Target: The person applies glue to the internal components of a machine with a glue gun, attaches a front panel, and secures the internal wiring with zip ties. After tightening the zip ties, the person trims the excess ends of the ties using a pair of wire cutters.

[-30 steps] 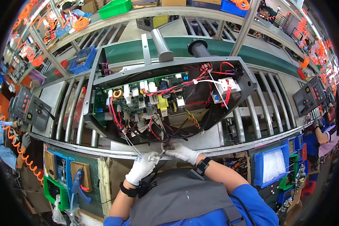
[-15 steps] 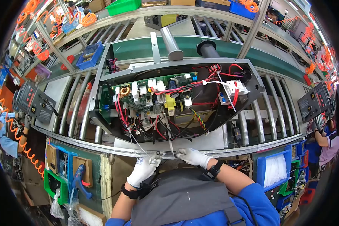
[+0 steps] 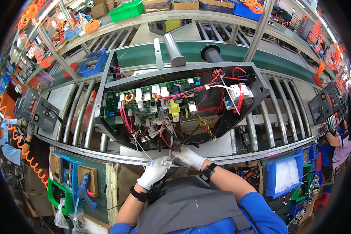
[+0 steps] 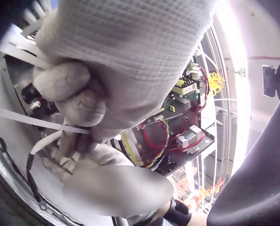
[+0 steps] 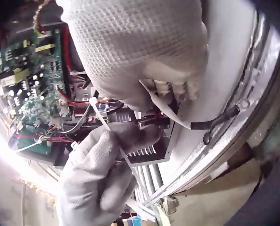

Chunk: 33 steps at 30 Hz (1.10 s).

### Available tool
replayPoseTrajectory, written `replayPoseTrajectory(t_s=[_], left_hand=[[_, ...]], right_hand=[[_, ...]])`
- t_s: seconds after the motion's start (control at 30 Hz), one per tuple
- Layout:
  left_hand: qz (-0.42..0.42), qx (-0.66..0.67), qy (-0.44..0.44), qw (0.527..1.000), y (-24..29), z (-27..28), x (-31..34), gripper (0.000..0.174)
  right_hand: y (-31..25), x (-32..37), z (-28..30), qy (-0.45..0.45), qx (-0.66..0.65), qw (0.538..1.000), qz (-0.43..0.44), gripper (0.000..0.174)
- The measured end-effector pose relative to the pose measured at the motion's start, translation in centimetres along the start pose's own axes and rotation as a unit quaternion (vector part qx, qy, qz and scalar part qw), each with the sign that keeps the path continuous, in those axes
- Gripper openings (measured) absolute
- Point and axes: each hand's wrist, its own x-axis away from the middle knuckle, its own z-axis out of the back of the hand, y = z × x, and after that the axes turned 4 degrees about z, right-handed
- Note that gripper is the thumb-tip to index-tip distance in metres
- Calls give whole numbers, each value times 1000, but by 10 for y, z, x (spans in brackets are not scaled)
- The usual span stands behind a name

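Left hand (image 3: 156, 172) pinches a cable tie (image 5: 101, 116) at the conveyor's (image 3: 241, 156) near edge; right hand (image 3: 190, 157) clamps fingers on a sleeved lead (image 5: 201, 125).

The person wears white knitted gloves with a fine, grid-like weave on the left hand (image 3: 154, 173) and the right hand (image 3: 190, 158); the glove fingers (image 4: 62, 80) look smoother than the ribbed backs. A faint bluish marking, too small to read, shows on the left glove. Round each wrist sits a black band, one left (image 3: 139, 194) and one right (image 3: 209, 170), bearing dark, compact hardware. Bright blue fabric sleeves (image 3: 257, 208) end above bare forearms. A dark grey cloth apron (image 3: 179, 208) with a small white fleck covers the front, and a thin black cable (image 3: 249, 215) runs beside the right sleeve.
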Motion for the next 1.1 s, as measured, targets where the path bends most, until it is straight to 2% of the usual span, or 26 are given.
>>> replayPoseTrajectory(t_s=[0.03, 0.1, 0.13, 0.17, 0.23, 0.27, 0.3, 0.33, 0.37, 0.4, 0.43, 0.47, 0.5, 0.53, 0.57, 0.6, 0.67, 0.7, 0.73, 0.77, 0.83, 0.93, 1.0, 1.03, 1.07, 1.1], left_hand=[[0, 0, 2, 1000, -1, 1, 0, 23], [-36, -61, 44, 996, -6, 5, -2, 22], [-34, -62, 48, 996, -11, 6, -4, 22], [-35, -82, 63, 994, -17, 5, -7, 22], [-34, -97, 80, 991, -24, -2, -14, 22], [-32, -80, 161, 983, -21, -11, -21, 23], [-32, -63, 241, 968, -19, -19, -31, 26], [-28, -95, 254, 962, -27, -28, -51, 29], [-28, -92, 256, 962, -32, -34, -65, 29], [-84, -153, 262, 949, -35, -38, -78, 28], [-138, -215, 267, 929, -28, -36, -85, 27], [-81, -184, 262, 944, -14, -32, -90, 19], [-82, -183, 263, 944, -14, -30, -97, 19], [-98, -234, 241, 937, -16, -28, -106, 19], [-114, -285, 218, 926, -18, -27, -112, 19], [-143, -344, 231, 899, -22, -27, -115, 20], [-150, -321, 200, 914, -16, -24, -105, 21], [-151, -294, 174, 927, -14, -22, -100, 22], [-106, -260, 160, 946, -13, -27, -97, 24], [-107, -263, 157, 946, -15, -30, -95, 24], [-124, -249, 222, 934, -24, -40, -94, 27], [-143, -227, 243, 932, -33, -48, -98, 28], [-157, -201, 264, 930, -35, -50, -95, 28], [-153, -227, 229, 934, -38, -49, -92, 16], [-150, -253, 194, 936, -40, -46, -91, 8], [-151, -254, 194, 936, -42, -44, -91, 8]], right_hand=[[7, -2, -4, -1, 0, 1000, 2, 50], [28, -6, -16, 18, -9, 1000, -1, 38], [7, 3, -17, 98, -79, 992, -13, 34], [-5, 8, -14, 93, -79, 992, -12, 34], [-19, 15, 1, 80, -87, 982, -144, 32], [-24, 19, 6, 103, -62, 987, -106, 32], [-15, 19, 4, 101, -60, 987, -108, 32], [0, 16, 0, 123, 25, 991, -38, 31], [8, 14, -1, 143, 112, 983, 34, 30], [3, 15, 1, 117, 119, 986, -30, 28], [3, 13, 1, 117, 122, 985, -28, 28], [5, 14, -2, 115, 143, 983, -30, 29], [5, 14, -2, 114, 162, 980, -32, 31], [-2, 12, 4, 69, 176, 981, -52, 34], [-2, 13, 6, 72, 175, 980, -52, 34], [-1, 15, 7, 87, 203, 975, -21, 34], [-3, 19, 13, 104, 227, 968, 7, 34], [-6, 19, 20, 60, 246, 967, -33, 32], [-7, 19, 23, 14, 264, 962, -71, 31], [-2, 20, 20, 16, 260, 963, -73, 31], [13, 23, 9, 64, 304, 949, -49, 32], [16, 25, 5, 114, 291, 949, -43, 28], [5, 26, 20, 90, 316, 943, -47, 27], [0, 27, 27, 68, 339, 937, -48, 25], [15, 20, 31, 130, 424, 895, 53, 24], [18, 19, 40, 132, 424, 895, 53, 24]])
